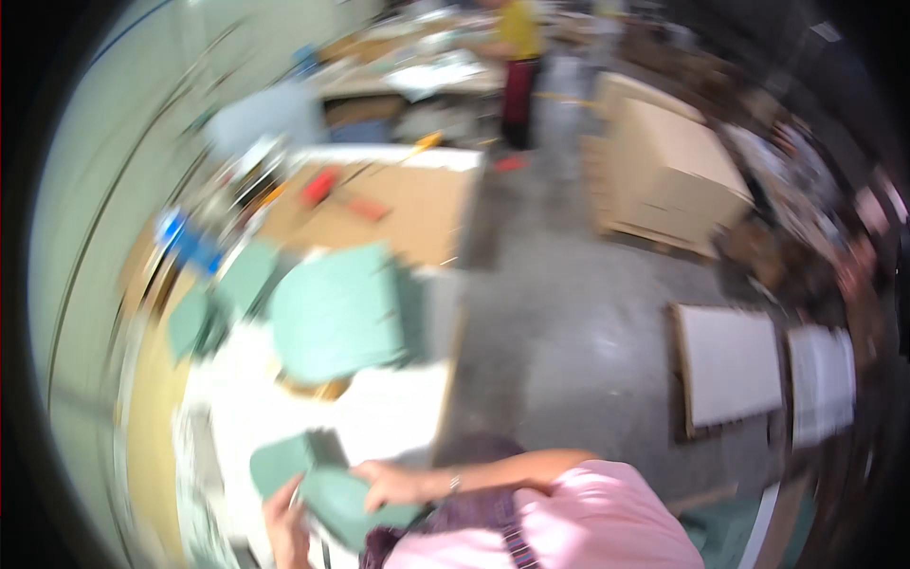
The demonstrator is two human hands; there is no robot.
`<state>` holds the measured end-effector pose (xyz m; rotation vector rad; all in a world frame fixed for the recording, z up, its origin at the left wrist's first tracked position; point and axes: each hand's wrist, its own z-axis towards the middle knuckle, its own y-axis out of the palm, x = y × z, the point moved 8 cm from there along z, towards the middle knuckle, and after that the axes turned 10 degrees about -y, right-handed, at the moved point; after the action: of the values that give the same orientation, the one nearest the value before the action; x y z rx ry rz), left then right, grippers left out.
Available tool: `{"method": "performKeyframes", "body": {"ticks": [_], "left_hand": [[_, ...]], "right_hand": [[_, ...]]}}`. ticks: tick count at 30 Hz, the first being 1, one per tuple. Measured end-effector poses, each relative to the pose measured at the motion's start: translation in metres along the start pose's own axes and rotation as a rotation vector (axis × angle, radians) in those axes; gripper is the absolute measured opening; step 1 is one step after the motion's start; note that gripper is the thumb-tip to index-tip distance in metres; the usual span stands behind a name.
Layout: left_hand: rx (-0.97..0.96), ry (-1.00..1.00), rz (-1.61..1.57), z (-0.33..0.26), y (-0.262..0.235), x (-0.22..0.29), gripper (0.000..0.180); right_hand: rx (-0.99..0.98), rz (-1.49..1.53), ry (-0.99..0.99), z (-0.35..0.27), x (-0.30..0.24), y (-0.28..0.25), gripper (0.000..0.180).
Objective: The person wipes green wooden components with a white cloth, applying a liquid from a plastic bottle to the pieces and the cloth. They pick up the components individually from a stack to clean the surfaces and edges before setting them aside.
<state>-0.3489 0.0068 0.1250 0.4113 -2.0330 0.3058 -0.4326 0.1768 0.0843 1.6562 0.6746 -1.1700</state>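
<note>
Green piece (339, 504) — left hand (285, 524) beside it, right hand (394, 485) over it

Across the tabletop (403, 396)'s far part, a blurred red object (320, 186) lies on a flat brown cardboard sheet (431, 218); a blurred blue object (194, 247) sits near the left edge. Beyond the right edge, a large beige box-shaped block (668, 161) stands on the grey floor (559, 332).
</note>
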Motion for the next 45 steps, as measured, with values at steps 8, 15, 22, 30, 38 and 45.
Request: {"method": "performKeyframes", "body": {"ticks": [8, 15, 22, 30, 38, 45], "left_hand": [[0.180, 0.052, -0.019, -0.032, -0.008, 0.003, 0.023], [0.201, 0.087, -0.301, -0.079, -0.019, -0.017, 0.025], [0.336, 0.053, -0.198, -0.087, -0.024, -0.030, 0.029], [0.488, 0.016, -0.557, -0.111, -0.043, -0.090, 0.021], [0.500, 0.170, -0.507, -0.092, -0.051, -0.044, 0.016], [0.389, 0.168, -0.068, -0.065, -0.024, -0.007, 0.016]], "right_hand": [[-0.062, 0.095, 0.092, 0.000, -0.019, 0.021, 0.043], [-0.182, 0.074, 0.201, 0.007, 0.001, 0.033, 0.045], [-0.195, 0.046, 0.237, 0.015, -0.006, 0.043, 0.045], [-0.029, 0.214, 0.129, 0.034, -0.028, 0.025, 0.047], [-0.075, 0.249, 0.169, 0.024, -0.023, 0.028, 0.049], [-0.132, 0.105, 0.248, 0.013, -0.016, 0.037, 0.045]]}}
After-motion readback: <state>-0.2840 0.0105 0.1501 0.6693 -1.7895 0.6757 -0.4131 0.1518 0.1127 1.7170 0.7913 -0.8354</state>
